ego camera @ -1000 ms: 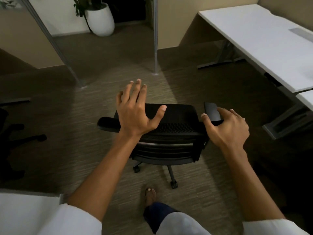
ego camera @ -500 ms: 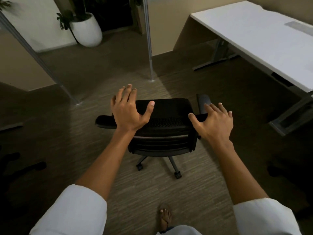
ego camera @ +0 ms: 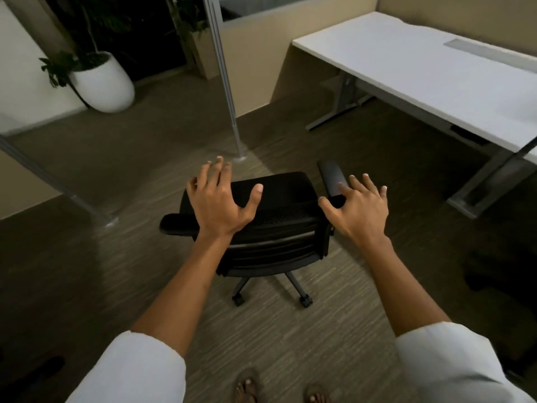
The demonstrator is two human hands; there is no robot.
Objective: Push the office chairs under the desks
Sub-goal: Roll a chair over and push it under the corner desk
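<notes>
Office chair (ego camera: 270, 228): black, on castors, well short of the white desk (ego camera: 436, 80), backrest toward the person. Left hand (ego camera: 220, 203) and right hand (ego camera: 360, 207): fingers spread wide above the backrest, gripping nothing. Step: reaching. Next: probably grasp backrest, steer deskward.

chair (ego camera: 279, 225) centre, on carpet | desk (ego camera: 430, 80) far right | planter (ego camera: 104, 82) far left

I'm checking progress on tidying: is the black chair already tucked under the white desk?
No, the black chair stands on open carpet, well apart from the white desk at the upper right.
</notes>
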